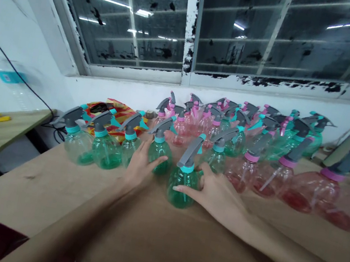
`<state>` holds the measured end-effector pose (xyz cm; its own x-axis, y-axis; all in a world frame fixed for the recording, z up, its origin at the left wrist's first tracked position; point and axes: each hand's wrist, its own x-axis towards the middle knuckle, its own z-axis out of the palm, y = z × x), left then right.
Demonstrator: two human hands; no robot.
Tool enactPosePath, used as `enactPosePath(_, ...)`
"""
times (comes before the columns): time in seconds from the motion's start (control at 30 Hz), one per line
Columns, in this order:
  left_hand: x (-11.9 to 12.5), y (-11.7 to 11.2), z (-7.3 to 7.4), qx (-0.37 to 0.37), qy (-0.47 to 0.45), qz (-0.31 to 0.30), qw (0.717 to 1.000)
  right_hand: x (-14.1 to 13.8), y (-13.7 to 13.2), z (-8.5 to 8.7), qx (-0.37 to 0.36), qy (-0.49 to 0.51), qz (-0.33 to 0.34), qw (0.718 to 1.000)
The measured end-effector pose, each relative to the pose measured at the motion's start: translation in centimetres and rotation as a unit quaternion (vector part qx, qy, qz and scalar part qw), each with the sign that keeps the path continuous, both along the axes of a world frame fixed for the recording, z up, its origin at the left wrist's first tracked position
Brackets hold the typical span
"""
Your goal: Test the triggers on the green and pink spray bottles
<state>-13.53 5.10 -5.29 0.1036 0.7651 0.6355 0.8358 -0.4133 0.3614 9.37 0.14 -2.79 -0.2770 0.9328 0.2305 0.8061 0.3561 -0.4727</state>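
My right hand [214, 195] is wrapped round a green spray bottle [181, 189] with a grey and turquoise trigger head, its thumb across the front. This bottle is closest to me, ahead of the row. My left hand [142, 163] grips another green spray bottle [159, 157] just behind and to the left, thumb on its front and fingers along its left side. A further green spray bottle [215, 157] stands behind my right hand, partly hidden by it. Left of my left hand is a row of green bottles [106, 153].
Pink spray bottles [248, 173] continue the row rightward. Several pink and green bottles crowd the wooden table [77, 204] near the wall. A red and yellow bag [121, 109] lies behind the left bottles. A side table [4, 139] and window [183, 79] are also here.
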Motion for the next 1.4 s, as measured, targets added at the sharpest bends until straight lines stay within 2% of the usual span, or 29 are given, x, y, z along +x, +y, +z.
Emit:
enactPosePath(0.17,-0.6,-1.6,0.1,0.001,-0.004,0.015,1.0,1.1,-1.8,0.7,0.024,-0.045,-0.01,0.999)
enactPosePath(0.33,-0.3,-5.8,1.3,0.016,-0.027,0.011,0.999,1.7,-3.9,1.5,0.043,-0.11,-0.006,0.993)
enactPosePath(0.43,1.1,-9.0,2.5,-0.078,-0.076,-0.077,0.991,1.8,-5.4,1.6,0.05,-0.141,-0.004,0.989)
enactPosePath(0.53,3.5,-11.6,3.8,-0.245,-0.093,-0.161,0.952,1.8,-6.9,1.6,0.044,-0.165,0.001,0.985)
enactPosePath(0.63,6.1,-12.8,4.7,-0.292,-0.135,-0.225,0.92,1.9,-8.3,1.5,0.032,-0.161,0.012,0.986)
enactPosePath(0.77,9.1,-13.0,5.4,-0.273,-0.178,-0.26,0.909,2.7,-9.5,1.1,0.046,-0.111,0.051,0.991)
enactPosePath(0.93,11.1,-13.0,5.7,-0.222,-0.164,-0.214,0.937,6.0,-9.7,0.2,0.082,-0.034,0.117,0.989)
enactPosePath(1.03,11.6,-12.5,5.6,-0.229,-0.181,-0.195,0.936,8.9,-8.4,-1.5,0.04,-0.036,0.147,0.988)
enactPosePath(1.17,12.0,-11.2,5.3,-0.273,-0.206,-0.204,0.917,12.0,-5.1,-5.0,-0.012,-0.025,0.146,0.989)
enactPosePath(1.27,12.4,-10.1,5.0,-0.289,-0.221,-0.193,0.911,13.1,-3.2,-7.0,0.001,-0.019,0.148,0.989)
enactPosePath(1.4,12.9,-9.0,5.1,-0.298,-0.225,-0.204,0.905,13.1,-2.2,-8.2,0.037,-0.008,0.167,0.985)
